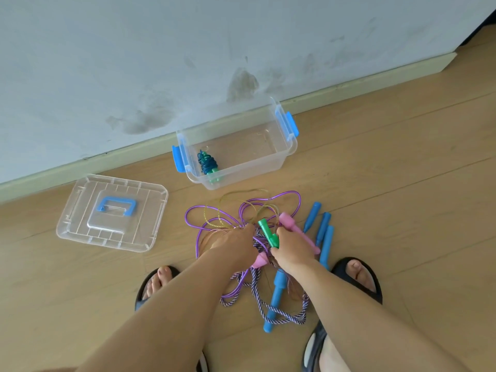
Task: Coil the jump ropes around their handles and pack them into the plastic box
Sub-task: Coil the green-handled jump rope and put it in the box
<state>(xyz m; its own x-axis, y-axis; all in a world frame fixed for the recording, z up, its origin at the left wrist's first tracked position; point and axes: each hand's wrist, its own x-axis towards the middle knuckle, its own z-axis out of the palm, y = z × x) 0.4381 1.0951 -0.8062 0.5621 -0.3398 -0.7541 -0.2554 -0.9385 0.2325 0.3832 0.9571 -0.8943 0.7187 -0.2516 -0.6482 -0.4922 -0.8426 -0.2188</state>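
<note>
The right hand (291, 249) grips the green handles (269, 233) above the tangled ropes (241, 226) on the floor (402, 183). The left hand (236, 241) reaches into the same tangle beside it; its grasp cannot be determined. Ahead of both hands stands the open plastic box (249, 167), containing one coiled rope (208, 165). The lid (112, 212) lies left of the left hand.

A pale grey-white wall (188, 49) carries dark smudges and scuff marks low down. A cream skirting board (349, 89) runs along its foot, meeting a light wood-plank floor (402, 170) under soft, even daylight.
</note>
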